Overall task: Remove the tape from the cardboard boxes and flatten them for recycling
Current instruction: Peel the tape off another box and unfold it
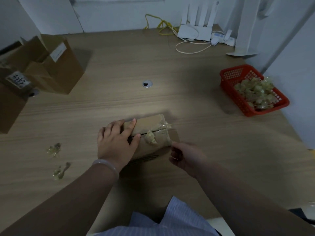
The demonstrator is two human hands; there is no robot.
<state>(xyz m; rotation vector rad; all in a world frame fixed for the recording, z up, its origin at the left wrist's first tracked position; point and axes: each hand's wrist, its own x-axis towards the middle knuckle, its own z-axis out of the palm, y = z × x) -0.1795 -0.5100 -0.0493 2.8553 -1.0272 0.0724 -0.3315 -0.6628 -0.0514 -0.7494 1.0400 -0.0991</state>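
Far left: 2 or more open waiting boxes [56, 70] stand on the table [119, 99], not flattened, labels on them. Nearer me on the left, 2 tape scraps [54, 149] lie loose on the table.

Step in hand: peeling tape off the small box [148, 122], which sits low centre, right in front of me, closed along its top seam.

My left hand [117, 142] lies flat on the left part of the box. Its fingers are straight and spread, nothing gripped, just pressing down to pin the box, with the thumb at the seam.

Middle of the lid: 1 crumpled tape wad [150, 137] is stuck at the seam, lifted but not off. A clear tape strip [164, 127] runs across the box's right end.

My right hand [185, 157] is at the near right corner. The fingers [173, 147] are curled tight and pinch the strip's near end, as far as the blur lets me tell.

Next move, my guess: pull the strip away from the box while the left hand keeps pinning, then pluck off the wad. The seam must be freed before flattening.

Right: the red basket [228, 77] holds a pile of balled tape [254, 92], well apart from the box. That's where the peeled tape should go.
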